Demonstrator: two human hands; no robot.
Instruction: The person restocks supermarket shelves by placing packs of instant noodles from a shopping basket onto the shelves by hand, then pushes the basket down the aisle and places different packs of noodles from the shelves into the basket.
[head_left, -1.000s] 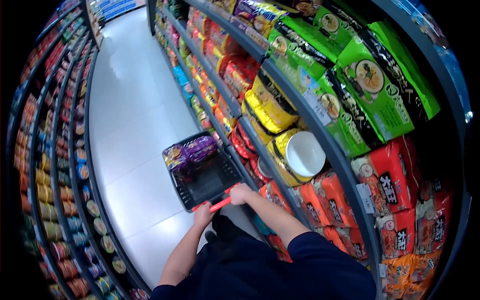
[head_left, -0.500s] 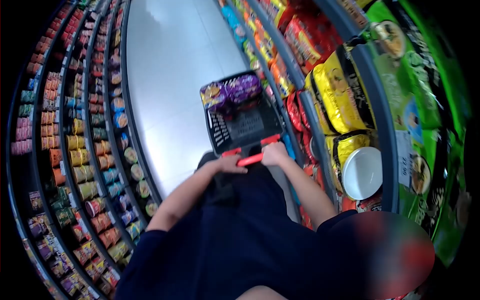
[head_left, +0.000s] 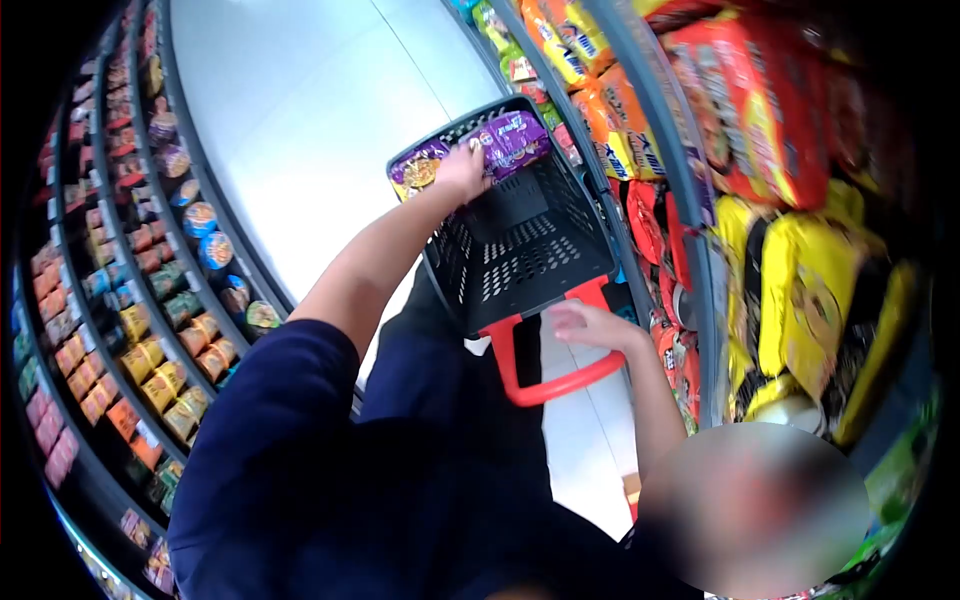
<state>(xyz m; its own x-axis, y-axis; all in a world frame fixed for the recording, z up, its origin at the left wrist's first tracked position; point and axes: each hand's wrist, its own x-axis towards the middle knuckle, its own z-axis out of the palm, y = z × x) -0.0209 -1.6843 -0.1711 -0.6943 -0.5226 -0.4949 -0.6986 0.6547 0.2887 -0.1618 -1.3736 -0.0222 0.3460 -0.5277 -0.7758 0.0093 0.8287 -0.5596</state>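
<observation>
A dark grey perforated shopping basket (head_left: 520, 270) is in front of my legs, tilted, with its red handle (head_left: 570, 383) hanging toward me. At the basket's far end lies a purple multipack of instant noodles (head_left: 517, 143) with a yellow food picture on its left part. My left hand (head_left: 462, 172) reaches over the basket and has its fingers curled on the middle of this pack; the fingertips are partly hidden. Beside the basket's near right corner is my right hand (head_left: 597, 328), fingers apart and holding nothing, just above the handle.
Close on my right, a shelf (head_left: 672, 110) holds yellow noodle packs (head_left: 805, 300), red packs (head_left: 745, 110) and orange packs (head_left: 618, 120). Across the aisle's pale tiled floor (head_left: 300, 90), shelves to the left carry rows of cup noodles (head_left: 215, 250). A blurred patch covers the lower right.
Both hands were on the red handle. My left hand has moved forward onto the purple pack, and my right has let go. The handle has dropped toward me, and the view has shifted.
</observation>
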